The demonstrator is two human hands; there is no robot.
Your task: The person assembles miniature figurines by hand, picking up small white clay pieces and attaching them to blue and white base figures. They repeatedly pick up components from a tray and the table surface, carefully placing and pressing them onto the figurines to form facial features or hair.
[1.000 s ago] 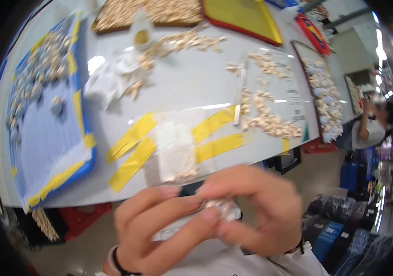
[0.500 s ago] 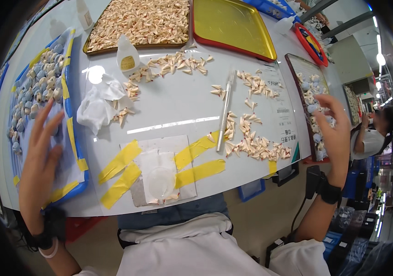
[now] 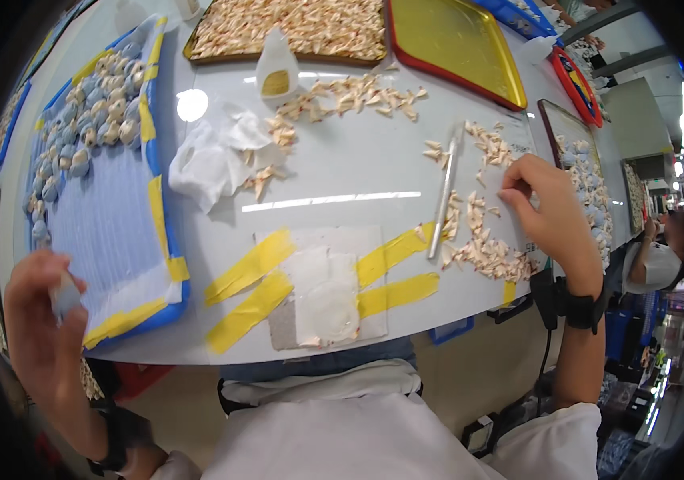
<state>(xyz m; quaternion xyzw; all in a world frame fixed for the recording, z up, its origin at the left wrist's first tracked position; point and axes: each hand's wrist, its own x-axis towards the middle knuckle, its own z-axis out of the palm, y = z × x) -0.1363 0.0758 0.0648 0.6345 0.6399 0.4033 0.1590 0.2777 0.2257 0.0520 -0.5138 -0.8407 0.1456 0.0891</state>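
At the left, my left hand (image 3: 46, 328) is closed around a small rounded blue-grey piece (image 3: 66, 296), beside the near end of a blue tray (image 3: 156, 212). Similar blue and cream pieces (image 3: 90, 104) are heaped in that tray's far part. My right hand (image 3: 546, 204) hovers over the right side of the table with thumb and curled forefinger pinched together. Anything between those fingertips is too small to make out. Just left of it lie small cream pointed pieces with red tips (image 3: 482, 240) and a slim clear-and-metal stick (image 3: 448, 188).
A tray of pointed pieces (image 3: 294, 28) and a gold tray (image 3: 458, 48) stand at the back. A squeeze bottle (image 3: 277, 68) and crumpled white tissue (image 3: 218, 160) sit nearby. A taped board (image 3: 370, 308) lies in front of me. Another tray of rounded pieces (image 3: 586, 172) stands right.
My left hand has drawn back from over the blue tray and closed on a rounded piece. My right hand has moved left from the right tray, its fingers pinching together. The view has shifted.
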